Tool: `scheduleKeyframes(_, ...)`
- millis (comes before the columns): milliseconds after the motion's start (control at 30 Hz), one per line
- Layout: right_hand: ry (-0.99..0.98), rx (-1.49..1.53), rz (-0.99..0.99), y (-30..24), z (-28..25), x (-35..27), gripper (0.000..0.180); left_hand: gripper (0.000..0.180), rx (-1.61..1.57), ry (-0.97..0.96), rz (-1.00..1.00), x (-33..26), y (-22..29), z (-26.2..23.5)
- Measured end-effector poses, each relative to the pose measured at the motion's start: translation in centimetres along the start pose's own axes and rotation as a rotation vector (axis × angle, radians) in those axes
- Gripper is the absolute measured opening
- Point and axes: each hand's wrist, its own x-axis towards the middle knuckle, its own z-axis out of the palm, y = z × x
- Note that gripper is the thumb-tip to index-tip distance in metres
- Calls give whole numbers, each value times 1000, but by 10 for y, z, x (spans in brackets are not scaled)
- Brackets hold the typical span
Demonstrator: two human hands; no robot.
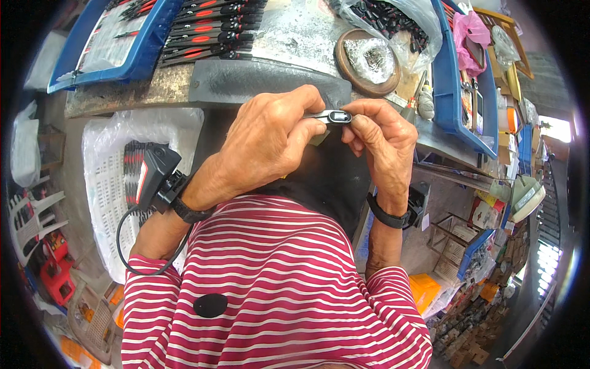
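Observation:
Above the front edge of the bench, both hands meet at a small black part with a silver-rimmed oval end. My left hand pinches its left side between thumb and forefinger. From the right, the thumb and fingertips of my right hand close on the oval end. Fingers cover much of the part, so its exact kind does not show. Several slim black pieces with red oval inlays lie in a row on the bench beyond my left hand. A round wooden dish with small metal bits in plastic sits beyond my right hand.
A blue tray stands at the far left, another blue bin at the right. A clear bag of black parts lies at the back. Left of me is a white plastic-lined basket holding similar pieces. A dark plate covers the bench edge.

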Motion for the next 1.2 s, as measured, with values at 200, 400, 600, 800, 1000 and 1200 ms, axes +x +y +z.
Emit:
scheduleKeyframes(200,-9,-102,-25,-1,7,-5,12,15,101,-36,40,-3,-1,-3)
scheduleKeyframes(400,-50,-125,28,0,9,-12,13,16,133,-81,62,-9,-6,-6)
scheduleKeyframes(600,-163,-519,-216,6,10,-18,13,19,169,-133,179,-19,-14,-6)
scheduleKeyframes(800,-176,-584,-355,14,17,-22,15,18,188,-173,207,-26,-18,-2)
scheduleKeyframes(1000,-191,-573,-316,14,17,-24,14,21,240,-178,287,-27,-20,-1)
scheduleKeyframes(1200,-180,-602,-341,14,18,-27,8,22,279,-181,344,-27,-20,1)
